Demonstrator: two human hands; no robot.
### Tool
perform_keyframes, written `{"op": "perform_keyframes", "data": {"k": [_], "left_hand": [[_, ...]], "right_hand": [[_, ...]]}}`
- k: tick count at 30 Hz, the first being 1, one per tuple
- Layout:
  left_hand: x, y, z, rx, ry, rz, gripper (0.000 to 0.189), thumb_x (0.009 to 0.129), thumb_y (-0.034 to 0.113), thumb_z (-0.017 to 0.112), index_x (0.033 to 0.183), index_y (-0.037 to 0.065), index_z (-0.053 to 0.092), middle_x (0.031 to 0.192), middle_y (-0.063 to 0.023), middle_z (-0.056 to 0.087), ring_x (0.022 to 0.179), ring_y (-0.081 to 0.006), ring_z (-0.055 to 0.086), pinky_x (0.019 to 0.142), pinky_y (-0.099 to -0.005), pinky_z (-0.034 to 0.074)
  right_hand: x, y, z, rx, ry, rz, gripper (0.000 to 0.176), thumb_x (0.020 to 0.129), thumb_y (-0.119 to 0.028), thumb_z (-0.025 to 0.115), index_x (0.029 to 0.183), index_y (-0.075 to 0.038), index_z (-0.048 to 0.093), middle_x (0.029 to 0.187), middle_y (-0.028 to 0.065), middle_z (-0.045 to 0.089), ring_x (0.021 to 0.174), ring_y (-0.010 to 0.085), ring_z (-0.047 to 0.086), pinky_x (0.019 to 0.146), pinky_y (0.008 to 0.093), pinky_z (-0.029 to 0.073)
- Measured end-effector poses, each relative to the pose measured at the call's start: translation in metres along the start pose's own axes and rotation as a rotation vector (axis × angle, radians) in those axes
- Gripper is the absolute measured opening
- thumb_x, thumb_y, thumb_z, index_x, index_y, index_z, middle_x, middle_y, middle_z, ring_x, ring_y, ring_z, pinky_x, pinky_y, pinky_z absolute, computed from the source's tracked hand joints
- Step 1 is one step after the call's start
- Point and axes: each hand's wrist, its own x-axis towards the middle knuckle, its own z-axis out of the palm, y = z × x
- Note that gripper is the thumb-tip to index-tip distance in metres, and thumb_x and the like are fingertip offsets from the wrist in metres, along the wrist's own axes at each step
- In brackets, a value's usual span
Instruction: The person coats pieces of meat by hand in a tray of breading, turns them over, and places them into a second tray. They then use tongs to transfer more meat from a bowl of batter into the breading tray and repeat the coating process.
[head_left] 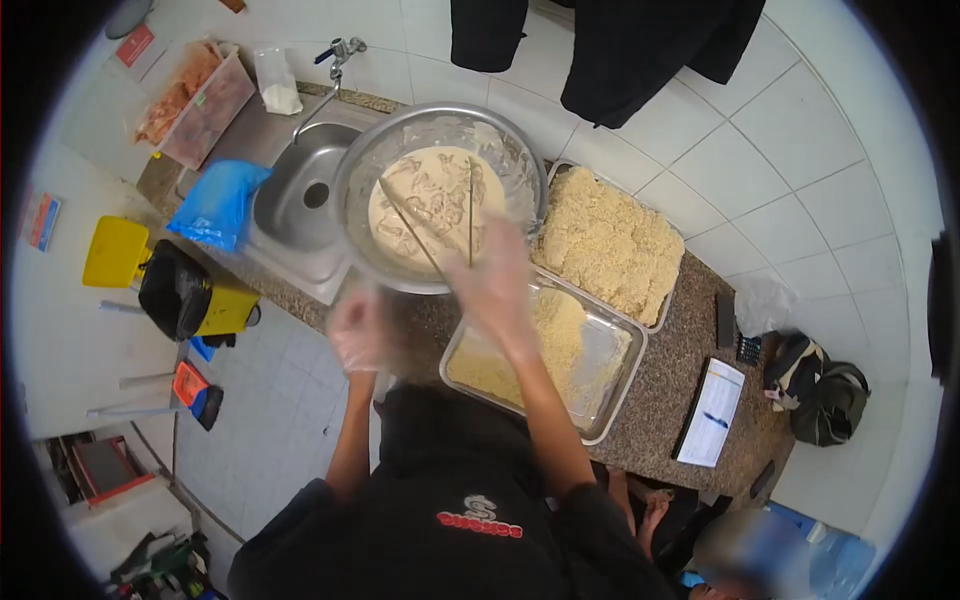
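My right hand [493, 283], in a clear glove and blurred, grips metal tongs [412, 228]. Their two arms spread apart over a large steel bowl [352, 185]. Inside the bowl, pieces of what looks like raw meat lie in a pale, creamy batter [432, 195]. My left hand [358, 332], also gloved, is beside the counter's front edge, just below the bowl; motion smears its fingers. Under my right forearm is a metal tray [612, 372] with yellowish crumbs [560, 335]. Behind it, a second tray [655, 322] is heaped with crumb-coated pieces [610, 245].
Left of the bowl are a sink [290, 215], a blue bag [218, 203] and a plastic tub [215, 125] of raw meat. A clipboard [709, 412] lies on the right of the counter. Another person [655, 515] is at lower right. A yellow bin [228, 308] stands at left.
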Motion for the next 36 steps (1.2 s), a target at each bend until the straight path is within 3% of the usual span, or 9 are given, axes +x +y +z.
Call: {"op": "perform_keyframes", "data": {"k": [1,6,9,12,15,17,20,29,36], "left_hand": [[0.016,-0.009,-0.006,-0.124,0.178,-0.058,0.016,0.095,0.009,0.074,0.108,0.001,0.07,0.101,-0.0086,0.073,0.094,-0.0141,0.068,0.083,-0.0289,0.055],[0.087,-0.039,-0.026,0.125,0.159,-0.201,0.049,0.095,0.019,0.076,0.135,-0.002,0.056,0.122,-0.0166,0.067,0.111,-0.0221,0.065,0.094,-0.0344,0.055],[0.129,-0.056,-0.013,0.125,0.223,-0.213,0.053,0.089,0.026,0.081,0.129,-0.003,0.061,0.117,-0.0165,0.07,0.105,-0.0241,0.067,0.093,-0.0354,0.053],[0.15,-0.047,-0.002,0.172,0.177,-0.3,0.061,0.09,0.034,0.08,0.133,-0.004,0.058,0.121,-0.0197,0.069,0.111,-0.0291,0.066,0.097,-0.0387,0.052],[0.173,-0.04,0.009,0.071,0.16,-0.275,0.067,0.091,0.042,0.077,0.136,-0.003,0.056,0.123,-0.0213,0.067,0.114,-0.0321,0.065,0.1,-0.0414,0.05],[0.177,-0.047,0.01,0.094,0.108,-0.283,0.069,0.092,0.044,0.075,0.138,-0.004,0.054,0.125,-0.0208,0.066,0.115,-0.0316,0.063,0.102,-0.043,0.048],[0.178,-0.049,0.009,0.082,0.059,-0.303,0.068,0.095,0.042,0.073,0.139,-0.005,0.052,0.127,-0.0217,0.064,0.117,-0.031,0.061,0.103,-0.0429,0.046],[0.183,-0.061,0.012,0.008,-0.044,-0.215,0.065,0.099,0.038,0.069,0.141,-0.006,0.047,0.135,-0.0271,0.056,0.127,-0.0348,0.054,0.109,-0.0435,0.041],[0.194,-0.051,-0.005,-0.035,-0.046,-0.258,0.058,0.1,0.033,0.067,0.141,-0.004,0.049,0.135,-0.0252,0.056,0.125,-0.0332,0.055,0.108,-0.0447,0.042]], "right_hand": [[0.023,-0.016,0.026,-0.098,-0.082,0.049,0.088,0.082,-0.035,0.08,0.152,0.0,0.041,0.152,0.0295,0.041,0.137,0.0465,0.046,0.117,0.0491,0.035],[0.075,-0.014,0.125,-0.686,-0.269,0.218,0.113,0.077,-0.046,0.082,0.162,-0.002,0.023,0.16,0.0341,0.027,0.144,0.0516,0.036,0.12,0.0552,0.03],[0.095,-0.007,0.138,-0.84,-0.147,0.384,0.112,0.08,-0.043,0.08,0.163,0.0,0.017,0.158,0.0327,0.034,0.136,0.0529,0.046,0.112,0.0606,0.038],[0.105,0.005,0.117,-0.697,-0.476,0.689,0.103,0.085,-0.04,0.074,0.16,0.004,0.018,0.143,0.0332,0.052,0.123,0.0477,0.06,0.101,0.052,0.051],[0.102,0.028,0.092,-0.572,-0.454,0.587,0.078,0.089,-0.042,0.068,0.143,0.009,0.046,0.116,0.0299,0.068,0.109,0.0415,0.069,0.088,0.0414,0.057],[0.099,0.011,0.068,-0.665,-0.437,0.582,0.049,0.092,-0.045,0.066,0.103,0.002,0.074,0.098,0.0234,0.073,0.095,0.0335,0.072,0.085,0.0422,0.056],[0.095,0.037,0.045,-0.887,-0.466,0.355,0.057,0.096,-0.052,0.061,0.093,0.003,0.074,0.095,0.0241,0.073,0.094,0.0357,0.072,0.086,0.0441,0.055],[0.124,0.118,0.038,-0.745,-0.61,0.24,0.064,0.102,-0.055,0.051,0.099,0.005,0.071,0.103,0.03,0.07,0.103,0.0452,0.066,0.093,0.0501,0.051],[0.131,0.029,-0.016,-0.722,-0.608,0.418,0.057,0.101,-0.05,0.054,0.105,0.004,0.069,0.107,0.0296,0.068,0.109,0.0449,0.064,0.099,0.0492,0.049]]}}
